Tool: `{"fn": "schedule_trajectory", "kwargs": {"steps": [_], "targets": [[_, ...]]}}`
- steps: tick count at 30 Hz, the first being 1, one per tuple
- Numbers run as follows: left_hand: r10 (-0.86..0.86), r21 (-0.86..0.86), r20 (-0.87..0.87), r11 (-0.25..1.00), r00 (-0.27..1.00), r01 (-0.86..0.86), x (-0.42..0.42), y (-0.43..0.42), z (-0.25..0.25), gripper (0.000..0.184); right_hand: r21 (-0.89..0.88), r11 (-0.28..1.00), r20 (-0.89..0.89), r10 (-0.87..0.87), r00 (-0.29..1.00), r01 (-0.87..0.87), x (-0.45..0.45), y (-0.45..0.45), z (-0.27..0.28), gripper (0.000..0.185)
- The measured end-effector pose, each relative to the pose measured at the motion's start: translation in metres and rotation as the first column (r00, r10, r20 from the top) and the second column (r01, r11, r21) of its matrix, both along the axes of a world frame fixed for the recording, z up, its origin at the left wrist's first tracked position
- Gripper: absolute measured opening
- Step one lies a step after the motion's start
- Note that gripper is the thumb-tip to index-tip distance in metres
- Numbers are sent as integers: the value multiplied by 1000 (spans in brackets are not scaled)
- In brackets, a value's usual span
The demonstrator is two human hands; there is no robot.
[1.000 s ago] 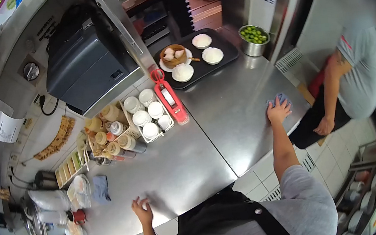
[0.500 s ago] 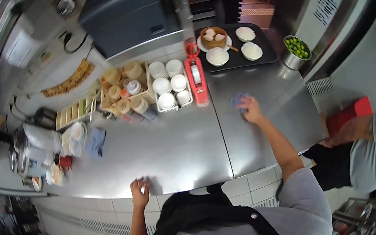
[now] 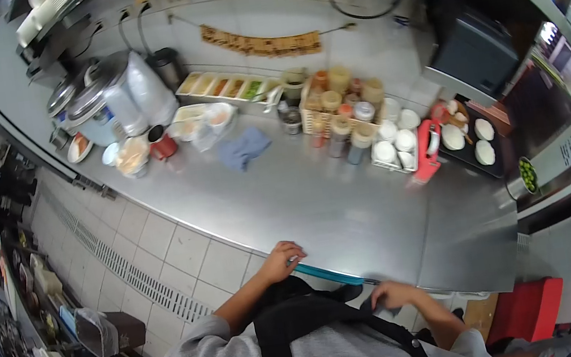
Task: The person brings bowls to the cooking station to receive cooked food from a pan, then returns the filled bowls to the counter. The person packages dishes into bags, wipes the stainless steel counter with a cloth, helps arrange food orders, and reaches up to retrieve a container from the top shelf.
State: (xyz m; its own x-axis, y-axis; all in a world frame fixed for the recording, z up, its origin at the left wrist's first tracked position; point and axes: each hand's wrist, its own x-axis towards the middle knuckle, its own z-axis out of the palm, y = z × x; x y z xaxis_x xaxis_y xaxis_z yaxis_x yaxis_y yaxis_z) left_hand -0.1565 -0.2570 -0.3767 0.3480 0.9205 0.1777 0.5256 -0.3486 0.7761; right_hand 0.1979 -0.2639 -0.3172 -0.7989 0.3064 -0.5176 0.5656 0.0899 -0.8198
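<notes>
Over the front edge of the steel counter (image 3: pixel 350 220), my left hand (image 3: pixel 282 261) has its fingers loosely bent and slightly apart, with nothing seen in them. My right hand (image 3: pixel 393 296) is lower right, beside the same edge, its fingers closed on a dark bluish-grey cloth (image 3: pixel 374 306) that is partly hidden. A teal strip (image 3: pixel 328 273) shows along the edge between the hands. A second, blue cloth (image 3: pixel 245 148) lies crumpled on the counter, away from both hands.
Sauce bottles (image 3: pixel 338 109), white lidded cups (image 3: pixel 397 141) and a red tape dispenser (image 3: pixel 429 151) stand along the back. At right are a black tray (image 3: pixel 468 156) with bowls and a pot of green fruit (image 3: pixel 527 175). A red mug (image 3: pixel 161 143) stands left.
The view has swung left. My right hand has drawn back from the counter top to the front edge with its cloth. The co-worker is now mostly out of view at lower right.
</notes>
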Motion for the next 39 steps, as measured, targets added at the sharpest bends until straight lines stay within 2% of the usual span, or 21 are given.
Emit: {"fn": "schedule_trajectory", "kwargs": {"steps": [3, 4, 7, 9, 11, 12, 13, 14, 16, 17, 20, 23, 25, 26, 28, 30, 31, 33, 34, 36, 39], "targets": [[27, -35, 9, 999, 1000, -27, -55, -30, 11, 15, 210, 977, -178, 9, 984, 29, -77, 65, 22, 26], [49, -81, 13, 996, 999, -48, -74, -44, 16, 15, 398, 916, -122, -2, 993, 51, -110, 85, 39, 29], [-22, -267, -113, 964, 993, -9, -145, -93, 26, 24, 863, 504, 66, -161, 985, 24, -207, 116, 75, 40], [-224, -463, -480, 886, 848, -29, -184, -141, 28, 57, 777, 629, 185, -174, 967, -35, -268, 150, 65, 47], [-263, -557, -456, 829, 850, -42, -212, -192, 60, 88, 789, 614, 97, -109, 989, -10, -323, 176, 26, 50], [-226, -556, -456, 828, 861, -78, -218, -220, 66, 88, 794, 607, 9, -82, 997, 42, -347, 187, 7, 53], [-191, -593, -448, 795, 873, -130, -219, -250, 67, 103, 794, 608, 10, -41, 999, 17, -368, 193, -6, 53], [-156, -626, -442, 759, 883, -179, -219, -270, 74, 118, 860, 505, 89, -10, 996, -71, -387, 201, -17, 57], [60, -489, -297, 848, 953, -206, -213, -297, 80, 118, 896, 366, 268, 5, 964, -251, -411, 223, -49, 66], [203, -362, -150, 900, 968, -245, -207, -311, 68, 118, 861, 445, 307, -64, 950, -248, -416, 229, -55, 66], [262, -311, -272, 887, 926, -342, -198, -323, 70, 117, 781, 575, 435, -220, 873, -244, -435, 251, -60, 66], [424, -345, -223, 808, 878, -478, -183, -343, 68, 116, 801, 505, 486, -233, 842, -322, -439, 307, -111, 70], [468, -391, -226, 760, 855, -519, -175, -346, 76, 116, 692, 642, 599, -255, 759, -331, -462, 322, -90, 72], [495, -432, -246, 714, 834, -551, -171, -347, 79, 110, 686, 637, 607, -236, 759, -351, -476, 304, -60, 72], [528, -492, -252, 651, 811, -578, -173, -354, 82, 105, 682, 559, 691, -280, 666, -473, -493, 246, 4, 53], [542, -616, -18, 655, 840, -436, -193, -355, 81, 67, 665, 511, 721, -252, 645, -544, -511, 247, -26, 44], [556, -624, -7, 647, 831, -437, -199, -349, 93, 67, 660, 469, 734, -239, 635, -587, -516, 246, -38, 36], [672, -409, 23, 682, 740, -606, -204, -328, 128, 25, 645, 426, 744, -159, 649, -634, -526, 220, -45, 32], [681, -412, 32, 676, 731, -611, -200, -321, 137, 25, 639, 386, 744, -90, 663, -665, -533, 203, -45, 29], [686, -285, 247, 726, 684, -626, -199, -308, 146, 15, 653, 243, 736, 18, 676, -717, -536, 171, -45, 28], [553, -188, 411, 829, 725, -526, -199, -299, 139, 17, 616, 109, 784, 7, 620, -780, -537, 136, -72, 31]]}}
